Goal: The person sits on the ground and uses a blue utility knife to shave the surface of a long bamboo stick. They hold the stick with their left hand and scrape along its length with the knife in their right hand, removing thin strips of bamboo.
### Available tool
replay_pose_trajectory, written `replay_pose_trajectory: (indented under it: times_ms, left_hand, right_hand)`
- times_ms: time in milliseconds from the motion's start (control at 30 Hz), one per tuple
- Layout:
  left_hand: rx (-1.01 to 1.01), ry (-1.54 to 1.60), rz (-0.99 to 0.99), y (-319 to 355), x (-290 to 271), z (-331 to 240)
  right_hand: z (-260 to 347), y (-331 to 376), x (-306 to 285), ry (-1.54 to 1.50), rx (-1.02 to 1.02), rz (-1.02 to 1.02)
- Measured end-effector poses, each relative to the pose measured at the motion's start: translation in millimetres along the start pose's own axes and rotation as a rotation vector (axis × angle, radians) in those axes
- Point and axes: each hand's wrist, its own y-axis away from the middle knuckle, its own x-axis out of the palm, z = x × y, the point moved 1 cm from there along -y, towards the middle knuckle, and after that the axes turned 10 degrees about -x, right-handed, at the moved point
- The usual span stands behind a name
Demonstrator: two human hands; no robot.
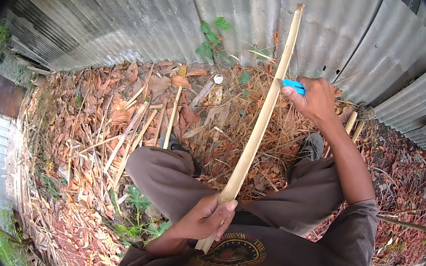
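A long split bamboo strip point(260, 123), pale and slightly hollow, slants from my lap up toward the metal wall. Its lower end is gripped by my left hand point(209, 216), thumb on top, close against my shirt. My right hand point(314, 98) is closed around a bright blue utility knife point(294, 86). The knife's tip meets the right edge of the strip in its upper part. Most of the blade is too small to make out.
Corrugated metal sheets point(321, 34) stand across the far side. Dry leaves point(116, 100) cover the ground, with several cut bamboo strips point(130, 136) on the left. More bamboo pieces point(351, 122) lie beyond my right forearm. A green plant point(212, 40) grows by the wall.
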Motion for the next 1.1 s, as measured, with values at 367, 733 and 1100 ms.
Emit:
replay_pose_trajectory:
  times_ms: [367, 733, 1100]
  left_hand:
    - [-0.126, -0.063, 0.109, 26.3, -4.4, 13.9]
    - [-0.340, -0.067, 0.030, 58.8, -29.8, 25.8]
    - [-0.101, -0.121, -0.266, 37.4, -62.4, 39.7]
  right_hand:
    - [-120.3, -5.5, -14.2, 0.125, 0.482, -0.099]
    - [-173.3, 19.3, -9.4, 0.385, 0.847, -0.078]
    - [-112.0, 33.7, -1.9, 0.113, 0.708, 0.111]
